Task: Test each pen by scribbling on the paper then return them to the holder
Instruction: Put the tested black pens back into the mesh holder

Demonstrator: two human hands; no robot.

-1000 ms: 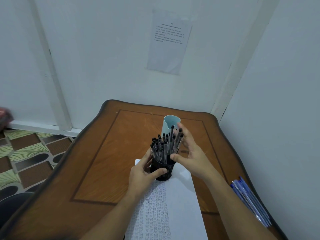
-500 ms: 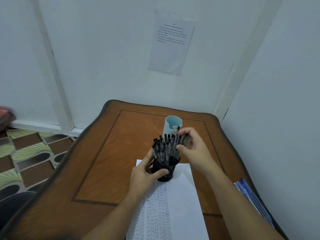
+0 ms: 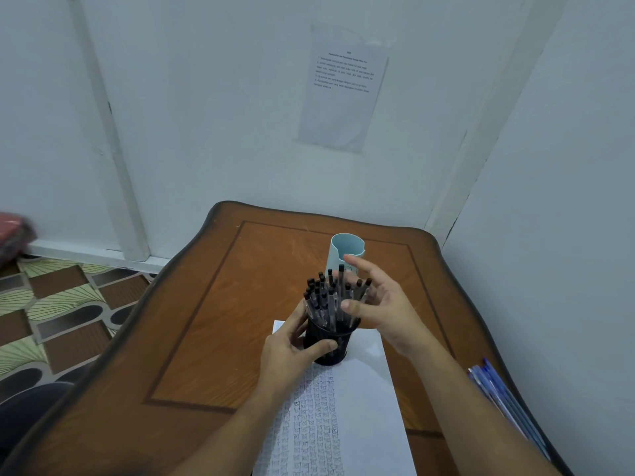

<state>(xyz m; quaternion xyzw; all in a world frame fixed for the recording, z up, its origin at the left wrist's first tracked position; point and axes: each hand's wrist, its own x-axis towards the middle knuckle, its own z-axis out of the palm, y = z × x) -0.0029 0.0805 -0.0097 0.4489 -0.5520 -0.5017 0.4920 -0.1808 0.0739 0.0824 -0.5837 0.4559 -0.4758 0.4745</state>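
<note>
Black mesh holder stands on the paper, my left hand gripping its side. My right hand is spread wide beside the pens, holding none.

The left hand and right hand are bare, with slim fingers and short, plain nails; a pale thumbnail shows just below the right fingers. Behind the fingers, the left forearm and right forearm are bare down to the view's lower edge. Far left of the fingers, a dark rounded shape may be a clothed knee; I cannot tell.
</note>
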